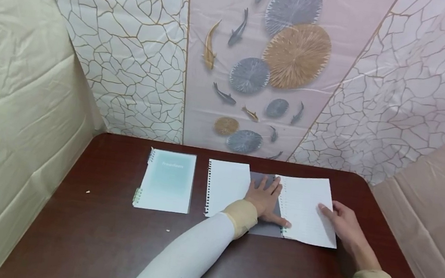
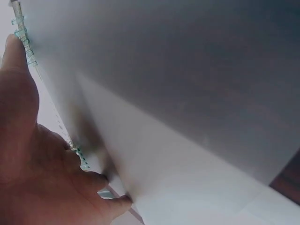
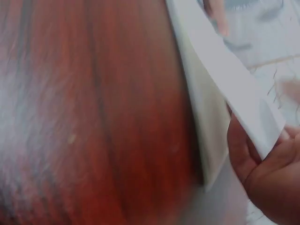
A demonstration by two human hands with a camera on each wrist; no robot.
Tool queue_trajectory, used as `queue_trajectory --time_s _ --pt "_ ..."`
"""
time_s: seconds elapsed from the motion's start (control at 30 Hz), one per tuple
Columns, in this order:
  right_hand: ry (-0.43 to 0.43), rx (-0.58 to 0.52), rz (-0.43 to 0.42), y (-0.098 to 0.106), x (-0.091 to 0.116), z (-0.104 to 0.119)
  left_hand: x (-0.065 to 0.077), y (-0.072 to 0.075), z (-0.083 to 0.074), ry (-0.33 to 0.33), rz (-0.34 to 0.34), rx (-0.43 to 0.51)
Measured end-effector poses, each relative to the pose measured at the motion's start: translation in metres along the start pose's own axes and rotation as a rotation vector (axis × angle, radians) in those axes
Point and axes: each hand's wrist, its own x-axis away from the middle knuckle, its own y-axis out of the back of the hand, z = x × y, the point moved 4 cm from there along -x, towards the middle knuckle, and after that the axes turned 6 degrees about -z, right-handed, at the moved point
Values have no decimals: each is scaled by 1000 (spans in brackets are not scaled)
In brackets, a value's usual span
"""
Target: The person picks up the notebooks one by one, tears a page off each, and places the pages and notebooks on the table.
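Observation:
An open loose-leaf notebook lies at the right, with white lined pages [image 1: 304,207] beside its grey cover [image 1: 267,230]. My left hand [image 1: 264,201] rests spread across the cover, its thumb reaching over the binding. In the left wrist view, that thumb touches green binder rings [image 2: 29,49] along the pages' punched edge. At the pages' outer edge, my right hand [image 1: 346,225] pinches paper between thumb and fingers. The right wrist view shows the gripped sheets [image 3: 234,89] lifted and bent, above more of the notebook. How many sheets are pinched I cannot tell.
A stack of punched white paper [image 1: 228,182] lies left of the grey cover, partly behind my left arm. Further left is a teal-and-white notebook [image 1: 168,181] with rings on its left side. Small white scraps dot the dark wooden table [image 1: 105,246]. Patterned cloth hangs behind.

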Motion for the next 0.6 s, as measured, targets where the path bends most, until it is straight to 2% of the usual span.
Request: queue_trajectory --time_s 0.07,0.2,0.5,0.6 --pt "52 91 -31 2 1 6 -6 -7 0 6 3 10" --pt "158 270 -128 6 3 13 -5 -7 1 -4 4 24" --pt "256 283 -272 2 27 5 -11 -12 3 -8 28 44" --pt "246 275 -313 0 33 1 -5 -5 3 -11 24 39"
